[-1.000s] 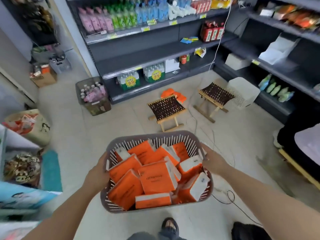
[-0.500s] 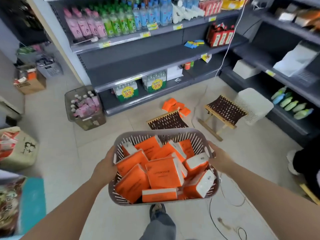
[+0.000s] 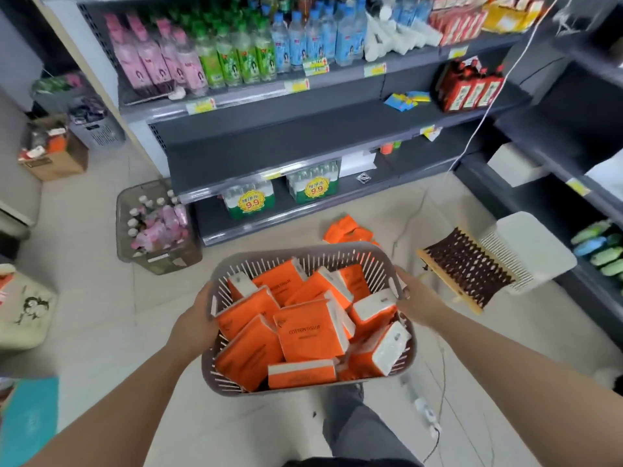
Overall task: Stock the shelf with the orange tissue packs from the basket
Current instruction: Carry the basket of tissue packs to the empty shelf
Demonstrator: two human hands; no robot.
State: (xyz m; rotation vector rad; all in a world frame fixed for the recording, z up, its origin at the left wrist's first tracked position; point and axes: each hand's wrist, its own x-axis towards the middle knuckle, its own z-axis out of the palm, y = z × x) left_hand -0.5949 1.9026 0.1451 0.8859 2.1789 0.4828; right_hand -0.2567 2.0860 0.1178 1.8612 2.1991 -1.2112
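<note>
A grey slatted basket (image 3: 303, 252) is carried in front of me, full of several orange tissue packs (image 3: 310, 332). My left hand (image 3: 192, 323) grips its left rim and my right hand (image 3: 416, 298) grips its right rim. Ahead stands a dark grey shelf unit; its middle shelf (image 3: 303, 129) is mostly bare. A few more orange packs (image 3: 347, 229) lie on the floor just beyond the basket, in front of the bottom shelf.
The top shelf holds pink, green and blue bottles (image 3: 232, 59). A brown basket of bottles (image 3: 155, 227) sits on the floor at left. A folding stool (image 3: 468, 267) and white basket (image 3: 529, 251) stand at right. Cables and a power strip (image 3: 426, 412) trail on the floor.
I have walked closer to the shelf unit with the basket; the shelves look larger and the basket now hides one of the stools. Both hands keep their grip.
</note>
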